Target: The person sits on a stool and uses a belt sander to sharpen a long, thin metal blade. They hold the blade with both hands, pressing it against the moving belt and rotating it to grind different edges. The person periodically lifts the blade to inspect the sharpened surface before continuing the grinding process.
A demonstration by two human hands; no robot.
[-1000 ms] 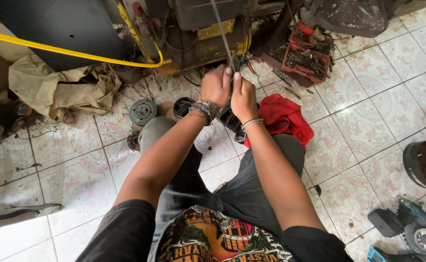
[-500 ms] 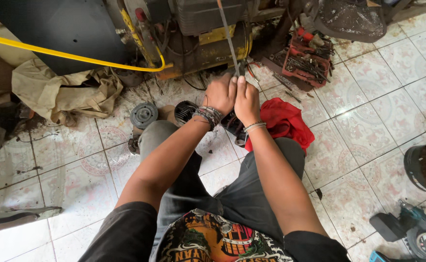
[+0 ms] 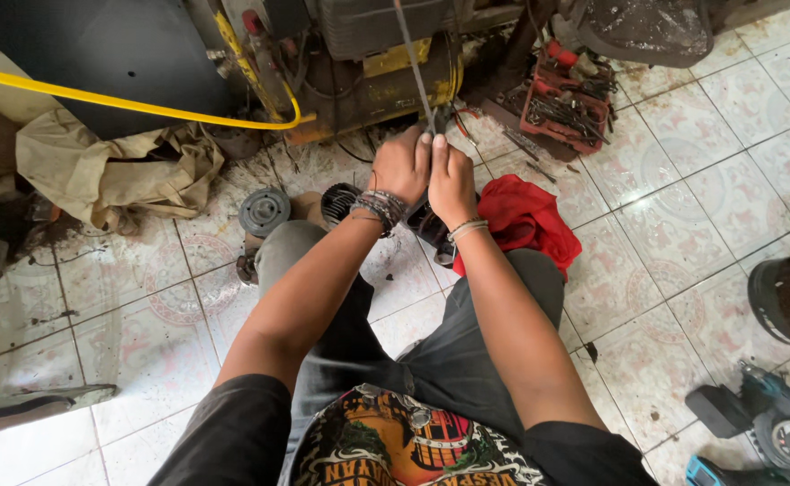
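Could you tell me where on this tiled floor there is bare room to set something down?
Bare tiles lie on the person's left, between the beige cloth and the left knee, and on the right, between the red rag and the angle grinder. It is crowded ahead: both hands, left hand and right hand, grip a strap beside the red toolbox.

A thin grey strap (image 3: 416,67) is running taut in a straight line from the top edge of the view, in front of the yellow machine, slanting slightly rightward as it comes down. It is looking flat, narrow and dull, like a worn band. Its lower end is disappearing between the hands, where the left hand (image 3: 401,166) and right hand (image 3: 452,183) are pressing together side by side and closing around it, fingers curled, just above the floor.
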